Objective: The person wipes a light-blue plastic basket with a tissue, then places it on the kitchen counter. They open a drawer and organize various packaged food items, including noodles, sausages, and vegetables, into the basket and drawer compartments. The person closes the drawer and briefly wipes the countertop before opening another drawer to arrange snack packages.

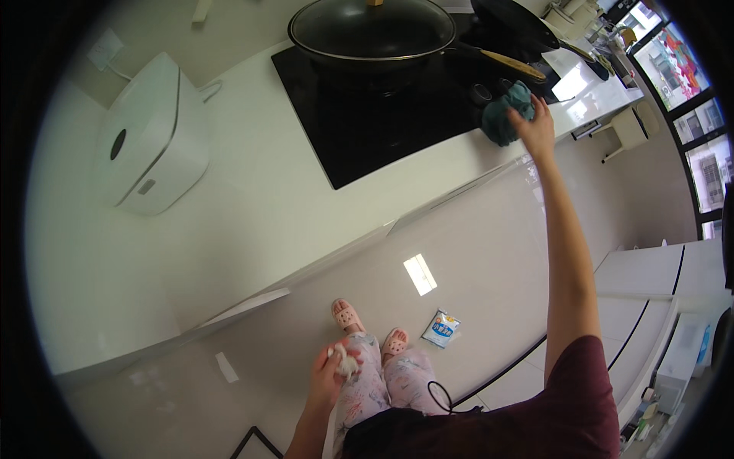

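Note:
My right hand [534, 123] is stretched far out to the right and grips a crumpled dark green cloth [502, 121] at the front right edge of the black glass cooktop [378, 126]. Down by my lap, my left hand [330, 370] is closed around a crumpled whitish thing [346, 364], perhaps a cloth or tissue. A large wok with a glass lid [367, 31] stands at the back of the cooktop. Beside it a dark pan [516, 26] leans tilted, and a wooden handle [513, 65] points towards the cloth.
A white lidded appliance [155, 137] stands on the white countertop [246, 212] at the left. A blue and white packet [441, 329] lies on the floor near my slippered feet. A cream chair [628, 126] is at the far right, and an open white drawer or shelf [676, 367] holds small items.

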The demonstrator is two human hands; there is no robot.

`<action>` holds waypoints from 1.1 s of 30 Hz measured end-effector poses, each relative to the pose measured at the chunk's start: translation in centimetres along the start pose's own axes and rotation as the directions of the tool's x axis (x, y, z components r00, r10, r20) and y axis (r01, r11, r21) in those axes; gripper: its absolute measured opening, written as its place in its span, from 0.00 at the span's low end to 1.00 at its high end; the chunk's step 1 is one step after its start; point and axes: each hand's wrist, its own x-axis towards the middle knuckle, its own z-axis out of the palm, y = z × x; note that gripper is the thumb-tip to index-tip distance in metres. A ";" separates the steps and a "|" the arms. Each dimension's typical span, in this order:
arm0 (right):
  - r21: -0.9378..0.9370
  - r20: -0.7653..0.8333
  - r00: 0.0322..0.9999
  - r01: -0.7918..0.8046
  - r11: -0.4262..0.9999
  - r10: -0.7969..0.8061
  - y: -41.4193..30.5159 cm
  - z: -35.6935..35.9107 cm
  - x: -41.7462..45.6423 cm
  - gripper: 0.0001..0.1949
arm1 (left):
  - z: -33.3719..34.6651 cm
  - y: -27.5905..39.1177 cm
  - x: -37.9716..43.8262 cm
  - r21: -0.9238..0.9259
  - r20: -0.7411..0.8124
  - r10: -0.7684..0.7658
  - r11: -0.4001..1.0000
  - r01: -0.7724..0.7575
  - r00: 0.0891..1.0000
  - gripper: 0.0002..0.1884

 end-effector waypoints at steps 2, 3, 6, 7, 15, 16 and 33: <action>0.065 0.213 0.945 -0.266 0.962 0.247 3.1 3.2 2.9 0.45 | -2.4 -1.2 0.3 0.068 -0.055 -0.129 0.989 0.133 0.990 0.17; 0.066 0.321 0.868 -0.419 0.905 0.379 3.1 4.5 2.7 0.48 | -3.6 -1.6 0.5 0.103 -0.096 -0.201 0.972 0.210 0.975 0.17; 0.074 0.077 0.913 -0.406 0.911 0.401 -0.8 5.8 -1.8 0.35 | -6.8 -1.7 1.5 0.047 -0.097 -0.269 0.960 0.274 0.958 0.17; 0.179 0.129 0.915 -0.400 0.899 0.382 -2.8 5.7 -3.8 0.31 | -7.6 -1.5 1.5 0.042 -0.085 -0.288 0.955 0.292 0.954 0.17; -0.136 0.057 0.986 -0.150 0.979 0.159 -17.4 13.2 -2.1 0.23 | -11.2 1.1 5.3 0.005 -0.002 -0.337 0.942 0.337 0.942 0.15; -0.024 0.166 0.968 -0.187 0.982 0.188 -19.1 13.2 -3.2 0.24 | -11.8 1.3 5.6 -0.016 -0.021 -0.350 0.937 0.349 0.937 0.15; 0.124 0.453 0.860 0.202 0.971 -0.237 -39.8 29.9 3.0 0.22 | -16.0 2.9 4.0 -0.066 -0.185 -0.329 0.944 0.323 0.926 0.15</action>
